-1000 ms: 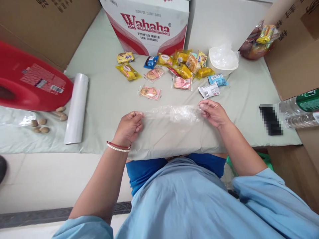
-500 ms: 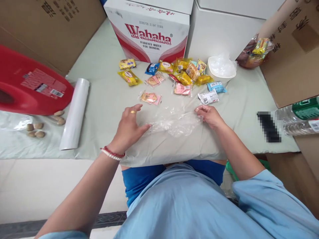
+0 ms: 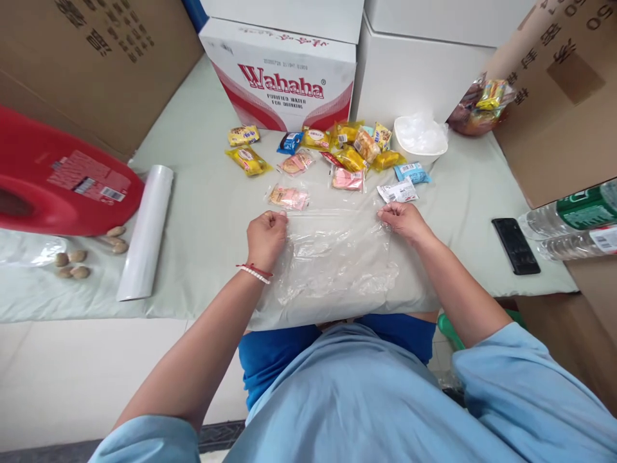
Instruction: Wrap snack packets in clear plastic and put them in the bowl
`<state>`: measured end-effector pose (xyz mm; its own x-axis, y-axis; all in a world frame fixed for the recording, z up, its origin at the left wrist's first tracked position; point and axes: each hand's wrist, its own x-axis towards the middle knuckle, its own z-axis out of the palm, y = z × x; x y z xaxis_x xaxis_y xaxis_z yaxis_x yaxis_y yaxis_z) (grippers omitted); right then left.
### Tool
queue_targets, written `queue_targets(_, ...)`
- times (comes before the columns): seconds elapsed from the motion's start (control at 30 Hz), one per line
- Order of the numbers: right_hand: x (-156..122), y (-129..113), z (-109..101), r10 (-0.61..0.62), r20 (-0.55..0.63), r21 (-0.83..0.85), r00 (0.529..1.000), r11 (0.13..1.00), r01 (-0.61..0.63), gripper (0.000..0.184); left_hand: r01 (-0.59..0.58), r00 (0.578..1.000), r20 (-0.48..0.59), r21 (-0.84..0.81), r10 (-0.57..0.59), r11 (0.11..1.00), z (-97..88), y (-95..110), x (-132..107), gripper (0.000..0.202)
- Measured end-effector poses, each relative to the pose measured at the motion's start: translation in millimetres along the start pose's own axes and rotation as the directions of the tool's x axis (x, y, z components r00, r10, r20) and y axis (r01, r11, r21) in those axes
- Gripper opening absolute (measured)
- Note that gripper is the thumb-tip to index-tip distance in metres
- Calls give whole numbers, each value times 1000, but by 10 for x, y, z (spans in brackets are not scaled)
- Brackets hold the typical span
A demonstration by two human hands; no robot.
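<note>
A clear plastic bag (image 3: 337, 257) lies spread out at the table's front edge, wrinkled toward its lower part. My left hand (image 3: 267, 239) pinches its upper left corner, fingers closed. At the upper right corner, my right hand (image 3: 403, 220) grips the bag between thumb and fingers. Just beyond the bag lie a pink-wrapped biscuit (image 3: 289, 197) and a white snack packet (image 3: 398, 191), the latter close to my right fingers. Farther back are several wrapped snacks, among them a yellow packet (image 3: 248, 160), a blue packet (image 3: 290, 143) and a light blue packet (image 3: 412, 172).
A white roll (image 3: 145, 235), a red jug (image 3: 62, 173) and several walnuts (image 3: 80, 272) are on the left. Behind stand a Wahaha carton (image 3: 284, 83) and a white bowl (image 3: 420, 153). On the right lie a phone (image 3: 515, 245) and plastic bottles (image 3: 578, 243).
My left hand has gone from open fingers to a closed pinch on the bag's corner. The bag, crumpled before, is now stretched flatter and extends nearer to my body.
</note>
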<state>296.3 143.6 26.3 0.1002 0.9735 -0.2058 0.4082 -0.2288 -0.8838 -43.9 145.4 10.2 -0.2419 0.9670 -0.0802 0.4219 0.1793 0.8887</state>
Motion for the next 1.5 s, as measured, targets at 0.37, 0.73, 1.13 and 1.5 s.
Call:
queue_targets(0.37,-541,-184,276,-616,22,-606,788,618,500,43,-648,736,249,528,630,549,-114,97,-562,30)
queue_targets(0.73,-678,236,-209,-364,-1,-422,931,845,330,36,-570,820,438,676,368,467,-192,-275,-465,73)
queue_targets(1.13,1736,-777,13,-131,-285,-480,950,877,-23,30,-560,828,437,685,352,466,-179,-245,-464,71)
queue_targets(1.5,218,-671,70,-129,455,32,881,991,128,45,-570,820,420,658,390,491,-154,-304,-464,71)
